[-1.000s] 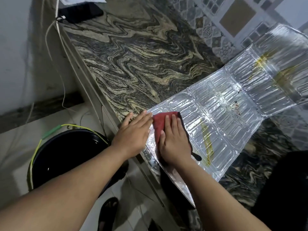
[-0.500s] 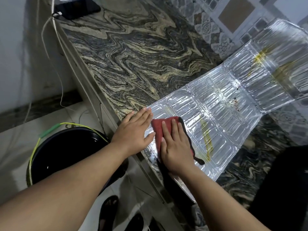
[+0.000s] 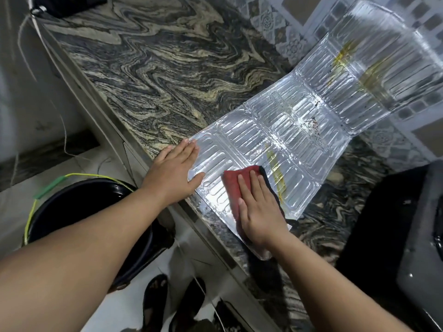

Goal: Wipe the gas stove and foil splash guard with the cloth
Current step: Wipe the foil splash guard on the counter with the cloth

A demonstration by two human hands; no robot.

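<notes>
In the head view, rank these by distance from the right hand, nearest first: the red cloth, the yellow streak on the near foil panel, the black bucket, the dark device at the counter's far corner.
From the right hand:
1. Red cloth, under its fingers.
2. Yellow streak, just beyond the cloth on the foil splash guard.
3. Black bucket, on the floor to the left.
4. Dark device, far top left.

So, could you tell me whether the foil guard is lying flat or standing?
Mostly flat: the foil guard lies on the counter, far end curving upward.

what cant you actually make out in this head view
- Gas stove, head view: cut off by the right edge, burners not visible.
- Red cloth: mostly hidden under the right hand.
- Foil splash guard: near-left corner covered by the left hand.
- Black bucket: partly hidden by the left forearm; contents unclear.
</notes>
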